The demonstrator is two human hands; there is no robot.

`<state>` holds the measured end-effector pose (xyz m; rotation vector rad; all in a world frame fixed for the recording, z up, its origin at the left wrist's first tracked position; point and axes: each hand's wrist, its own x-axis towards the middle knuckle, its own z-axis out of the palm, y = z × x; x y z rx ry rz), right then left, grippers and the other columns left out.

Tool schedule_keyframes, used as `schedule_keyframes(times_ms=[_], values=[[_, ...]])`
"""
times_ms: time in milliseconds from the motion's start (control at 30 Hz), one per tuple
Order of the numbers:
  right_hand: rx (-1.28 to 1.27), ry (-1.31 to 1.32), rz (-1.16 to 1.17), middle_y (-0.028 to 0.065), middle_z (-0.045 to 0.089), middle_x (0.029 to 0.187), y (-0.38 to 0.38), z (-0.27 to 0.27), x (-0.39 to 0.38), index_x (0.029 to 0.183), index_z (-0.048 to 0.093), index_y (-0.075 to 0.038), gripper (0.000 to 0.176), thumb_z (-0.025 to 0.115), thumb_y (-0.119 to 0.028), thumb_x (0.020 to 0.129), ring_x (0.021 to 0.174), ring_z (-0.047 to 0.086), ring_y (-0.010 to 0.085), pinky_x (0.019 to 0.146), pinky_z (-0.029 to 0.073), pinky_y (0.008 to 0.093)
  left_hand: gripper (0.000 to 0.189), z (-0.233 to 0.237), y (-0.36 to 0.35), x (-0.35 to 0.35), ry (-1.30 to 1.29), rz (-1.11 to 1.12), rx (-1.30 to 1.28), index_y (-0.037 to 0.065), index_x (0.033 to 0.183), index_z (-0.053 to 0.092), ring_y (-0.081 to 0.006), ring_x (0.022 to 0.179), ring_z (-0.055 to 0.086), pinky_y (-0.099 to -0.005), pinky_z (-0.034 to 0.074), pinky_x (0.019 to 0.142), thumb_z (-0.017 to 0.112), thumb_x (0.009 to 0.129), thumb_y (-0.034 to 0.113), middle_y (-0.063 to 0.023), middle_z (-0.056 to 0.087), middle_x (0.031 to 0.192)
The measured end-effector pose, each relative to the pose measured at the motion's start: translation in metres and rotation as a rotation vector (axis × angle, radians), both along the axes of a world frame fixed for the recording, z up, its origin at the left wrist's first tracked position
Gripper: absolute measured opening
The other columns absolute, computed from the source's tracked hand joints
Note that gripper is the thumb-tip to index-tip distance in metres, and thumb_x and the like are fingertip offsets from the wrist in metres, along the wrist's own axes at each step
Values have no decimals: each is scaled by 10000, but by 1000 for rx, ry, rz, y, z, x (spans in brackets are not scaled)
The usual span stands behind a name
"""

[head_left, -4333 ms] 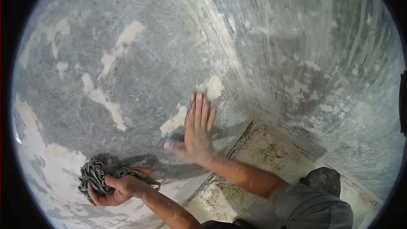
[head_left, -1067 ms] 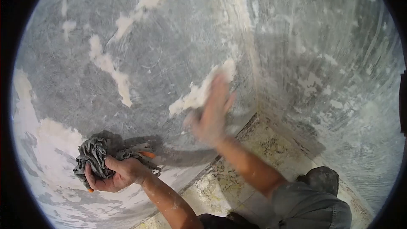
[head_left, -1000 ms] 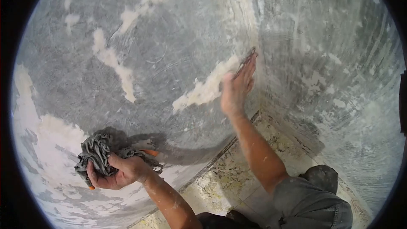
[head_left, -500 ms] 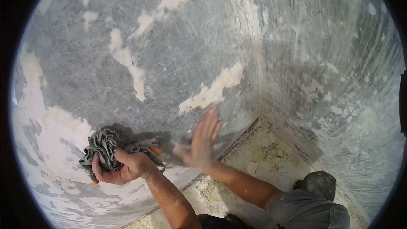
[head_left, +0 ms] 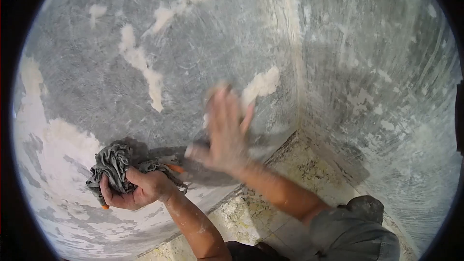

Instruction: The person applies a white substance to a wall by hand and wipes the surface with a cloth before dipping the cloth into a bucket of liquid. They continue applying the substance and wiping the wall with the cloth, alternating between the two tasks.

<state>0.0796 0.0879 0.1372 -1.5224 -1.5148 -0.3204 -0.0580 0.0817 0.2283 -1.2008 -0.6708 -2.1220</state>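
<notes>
At the lower left, my left hand (head_left: 133, 188) is wrapped round a crumpled grey cloth (head_left: 113, 162), with small orange parts (head_left: 175, 168) showing at its right side and below it. My right hand (head_left: 224, 133), blurred by motion, is spread with its fingers apart, flat against or just over the grey wall (head_left: 193, 67). It partly covers a pale plaster patch (head_left: 262, 84) and holds nothing that I can see.
A second wall (head_left: 377, 77) meets the first at a vertical corner on the right. Below lies a stained pale floor or ledge (head_left: 309, 174), with a dark rounded object (head_left: 365, 210) by my right sleeve. More pale patches (head_left: 140, 60) mark the wall.
My right hand has moved up and slightly left along the wall, now over the left part of the pale patch. My left hand and the cloth have shifted slightly left in view.
</notes>
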Motion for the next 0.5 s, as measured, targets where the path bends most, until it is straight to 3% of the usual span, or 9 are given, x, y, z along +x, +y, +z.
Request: schedule_keyframes(times_ms=[33,67,133,200,267,400,433,500], values=[[157,229,12,268,-82,1502,15,8,26,1427,-3,80,1146,110,-838,750,1408,-83,362,1027,-175,627,347,-1,-2,-2,20,52,-25,-25,1041,532,-217,918,508,-309,456,832,531,697,-66,-100,493,1030],[153,234,22,268,-82,1502,13,8,36,1427,-3,80,1146,110,-838,750,1408,-83,362,1027,-175,627,347,-1,-3,-4,25,63,-28,-25,1041,532,-217,918,508,-309,456,832,531,697,-66,-100,493,1030],[50,614,-40,266,-80,1503,9,11,51,1425,12,92,1125,133,-817,773,1408,-78,364,1029,-170,627,341,-1,-2,-2,34,15,-9,-24,1036,533,-219,935,498,-308,436,851,536,697,-61,-98,487,1028],[123,570,-27,262,-81,1505,-5,-14,-6,1430,11,82,1098,159,-799,792,1409,-74,363,1036,-154,627,334,2,-2,2,3,-35,3,-23,1035,533,-224,951,490,-313,417,873,537,702,-55,-99,483,1031],[66,268,154,245,-85,1511,-19,-28,-44,1436,-15,62,1086,162,-798,796,1407,-85,368,1036,-138,638,334,2,-4,2,24,37,-41,-24,1041,528,-221,947,488,-317,418,870,536,709,-52,-102,480,1032],[67,171,61,230,-67,1518,13,3,33,1445,-18,40,1065,170,-790,805,1405,-103,372,1034,-104,658,344,-1,-4,0,21,107,-44,-25,1048,522,-214,935,487,-319,429,857,537,706,-60,-98,477,1037],[104,288,-5,224,-78,1519,24,2,57,1447,-19,34,1055,176,-784,810,1403,-117,371,1030,-96,667,345,-2,-4,0,36,-15,-36,-23,1051,524,-211,925,491,-318,444,841,537,709,-60,-100,477,1039],[149,396,-82,218,-88,1520,28,-11,66,1449,-19,27,1044,182,-779,815,1400,-131,371,1026,-89,676,343,-3,-3,-1,26,-28,-43,-22,1052,526,-211,922,493,-313,450,831,538,712,-58,-101,477,1037]])
